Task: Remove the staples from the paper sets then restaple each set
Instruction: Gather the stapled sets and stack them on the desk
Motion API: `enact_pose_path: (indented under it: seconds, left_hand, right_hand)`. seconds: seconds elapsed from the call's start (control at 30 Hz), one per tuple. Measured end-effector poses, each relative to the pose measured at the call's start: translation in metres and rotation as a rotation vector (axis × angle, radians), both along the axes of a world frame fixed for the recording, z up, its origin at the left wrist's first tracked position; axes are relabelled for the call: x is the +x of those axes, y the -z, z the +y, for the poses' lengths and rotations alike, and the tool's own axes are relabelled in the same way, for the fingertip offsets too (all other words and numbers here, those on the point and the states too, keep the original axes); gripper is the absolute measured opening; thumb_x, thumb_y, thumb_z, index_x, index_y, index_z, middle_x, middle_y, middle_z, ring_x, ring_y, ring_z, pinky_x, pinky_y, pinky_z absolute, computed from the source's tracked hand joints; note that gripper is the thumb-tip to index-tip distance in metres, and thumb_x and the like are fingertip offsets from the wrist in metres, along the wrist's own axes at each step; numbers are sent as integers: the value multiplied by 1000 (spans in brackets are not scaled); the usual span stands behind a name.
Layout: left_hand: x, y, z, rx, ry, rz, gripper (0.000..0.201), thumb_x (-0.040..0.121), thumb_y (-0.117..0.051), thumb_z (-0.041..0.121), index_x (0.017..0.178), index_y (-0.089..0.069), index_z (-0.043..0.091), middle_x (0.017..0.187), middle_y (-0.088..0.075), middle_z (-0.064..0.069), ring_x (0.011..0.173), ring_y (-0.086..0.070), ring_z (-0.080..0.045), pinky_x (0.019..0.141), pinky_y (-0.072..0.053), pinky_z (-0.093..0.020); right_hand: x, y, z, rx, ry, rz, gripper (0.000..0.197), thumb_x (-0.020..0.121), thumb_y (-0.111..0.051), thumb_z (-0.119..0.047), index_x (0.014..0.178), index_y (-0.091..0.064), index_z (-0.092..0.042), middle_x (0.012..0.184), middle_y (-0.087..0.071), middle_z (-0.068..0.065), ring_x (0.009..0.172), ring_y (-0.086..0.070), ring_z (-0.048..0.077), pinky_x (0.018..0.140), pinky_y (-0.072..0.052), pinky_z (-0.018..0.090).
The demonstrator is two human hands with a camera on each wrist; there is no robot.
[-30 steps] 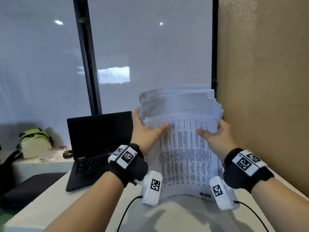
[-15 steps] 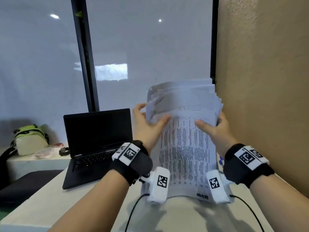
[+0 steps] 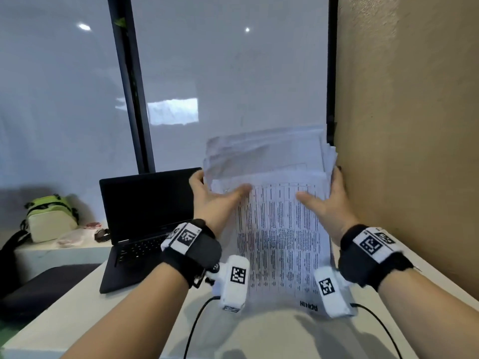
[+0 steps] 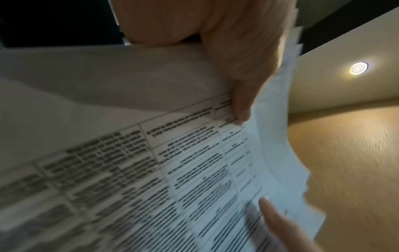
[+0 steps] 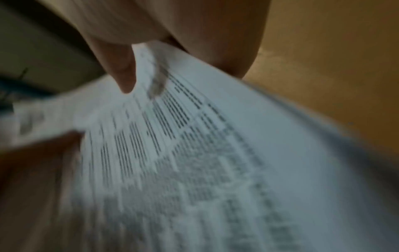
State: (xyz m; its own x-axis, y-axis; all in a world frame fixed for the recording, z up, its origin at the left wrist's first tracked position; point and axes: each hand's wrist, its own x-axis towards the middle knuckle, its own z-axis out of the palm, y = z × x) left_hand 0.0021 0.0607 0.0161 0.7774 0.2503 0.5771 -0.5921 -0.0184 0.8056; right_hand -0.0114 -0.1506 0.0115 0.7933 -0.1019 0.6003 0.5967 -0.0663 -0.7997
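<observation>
Thick stack of printed paper sets (image 3: 280, 229) upright on white table (image 3: 108, 312), left hand (image 3: 215, 203) and right hand (image 3: 329, 203) gripping side edges, sheets fanned wider than before, matte black laptop (image 3: 145, 203) at nine o'clock

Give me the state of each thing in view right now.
paper stack: upright on the table, top edges fanned, gripped at both sides
left hand: grips the stack's left edge
right hand: grips the stack's right edge
laptop: open, screen dark
backpack: resting on a side ledge
</observation>
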Motion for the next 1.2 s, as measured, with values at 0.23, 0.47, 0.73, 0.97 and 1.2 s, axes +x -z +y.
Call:
enact_pose_path:
  seconds: [0.23, 0.47, 0.73, 0.97, 1.2]
  left_hand:
    - [14, 15, 17, 45, 18, 107, 75, 64, -89, 9, 124, -46, 14, 107, -70, -5, 92, -71, -13, 79, -59, -29]
    - [12, 21, 16, 66, 36, 85, 70, 76, -81, 9, 126, -33, 17, 109, -61, 1, 94, -66, -7, 74, -56, -21]
    - [9, 57, 28, 114, 249, 272, 72, 62, -89, 32, 123, -57, 13, 114, -71, -3, 107, -67, -17, 91, -54, -30]
    - [-11, 50, 8, 101, 59, 174, 41, 76, -80, 24, 111, -58, 24, 105, -72, 4, 97, -69, -9, 88, -55, -30]
    - [-22, 32, -1, 87, 9, -6, 68, 78, -80, 14, 130, -36, 21, 116, -57, 10, 104, -61, 0, 88, -54, -22]
  right_hand:
    - [11, 14, -7, -102, -1, 185, 66, 78, -77, -7, 128, -37, -23, 126, -58, 5, 99, -62, 8, 102, -45, 41]
    - [11, 25, 5, -17, 67, 94, 51, 82, -72, -5, 123, -47, -21, 111, -64, -7, 100, -64, 8, 93, -48, 31]
    - [8, 42, 15, -60, -14, 188, 59, 78, -77, -7, 127, -47, -19, 115, -65, -5, 104, -64, 11, 96, -48, 34]
    - [5, 42, 24, -11, 102, 120, 40, 87, -64, 1, 115, -51, -24, 103, -63, -10, 90, -61, 2, 75, -46, 16]
    - [3, 25, 14, 45, 83, 72, 45, 86, -65, -1, 120, -46, -22, 101, -64, -8, 78, -64, 4, 64, -52, 17]
